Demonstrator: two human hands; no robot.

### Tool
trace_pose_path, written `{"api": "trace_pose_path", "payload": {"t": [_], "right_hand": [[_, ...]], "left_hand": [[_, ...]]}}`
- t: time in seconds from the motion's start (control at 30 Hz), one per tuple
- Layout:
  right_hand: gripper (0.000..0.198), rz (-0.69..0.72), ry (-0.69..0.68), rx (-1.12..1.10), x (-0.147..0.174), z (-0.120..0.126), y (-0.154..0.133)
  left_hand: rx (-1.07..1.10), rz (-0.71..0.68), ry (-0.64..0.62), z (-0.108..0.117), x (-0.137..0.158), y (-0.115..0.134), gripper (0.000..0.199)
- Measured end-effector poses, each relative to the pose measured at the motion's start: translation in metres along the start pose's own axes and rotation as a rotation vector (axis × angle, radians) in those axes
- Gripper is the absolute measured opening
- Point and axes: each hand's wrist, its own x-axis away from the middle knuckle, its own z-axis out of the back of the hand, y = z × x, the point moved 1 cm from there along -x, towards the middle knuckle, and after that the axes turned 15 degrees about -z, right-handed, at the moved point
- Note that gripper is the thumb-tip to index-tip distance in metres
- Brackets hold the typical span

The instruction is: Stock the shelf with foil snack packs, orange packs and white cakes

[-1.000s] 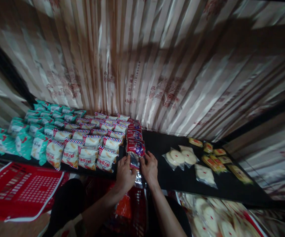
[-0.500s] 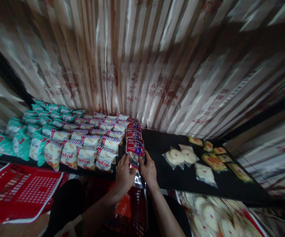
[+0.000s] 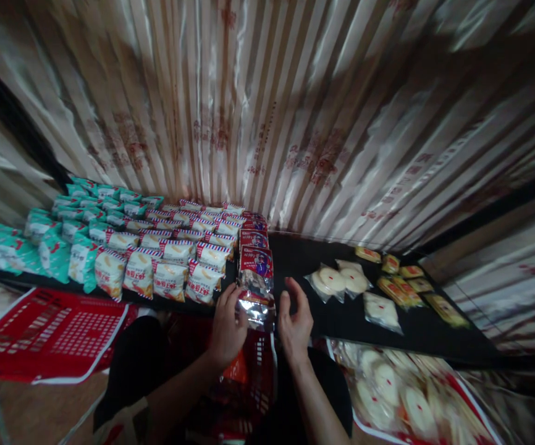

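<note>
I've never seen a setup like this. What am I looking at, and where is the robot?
There's no robot: these are a person's bare hands, seen by a camera worn on the head, looking forward and down. On the black surface, from left to right, are teal bags, white bags with striped edges, red packets, clear-wrapped pale pieces and yellow packets. The left hand is at the front red one; whether it touches is hard to tell. The right hand is open, apart from it, holding nothing.
</note>
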Motion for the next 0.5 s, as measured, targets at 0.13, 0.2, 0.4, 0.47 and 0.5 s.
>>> {"api": "trace_pose_path", "payload": {"t": [0.13,0.2,0.4,0.47,0.5], "right_hand": [[0.029,0.031,-0.130,-0.049,0.051,0.014,0.011],[0.024,0.015,-0.345,0.005,0.078,0.009,0.023],[0.035,-0.175,-0.931,0.467,0.136,-0.044,0.073],[0.039,-0.178,-0.999,0.564,0.145,-0.059,0.088],[0.039,-0.180,-1.033,0.600,0.149,-0.064,0.095]], "left_hand": [[0.031,-0.029,0.020,0.019,0.046,-0.008,0.029],[-0.003,0.068,-0.089,0.022,0.070,-0.024,0.028],[-0.158,0.233,-0.696,0.013,0.124,-0.081,0.031],[-0.133,0.237,-0.755,0.010,0.132,-0.094,0.031],[-0.114,0.239,-0.780,0.008,0.135,-0.099,0.030]]}}
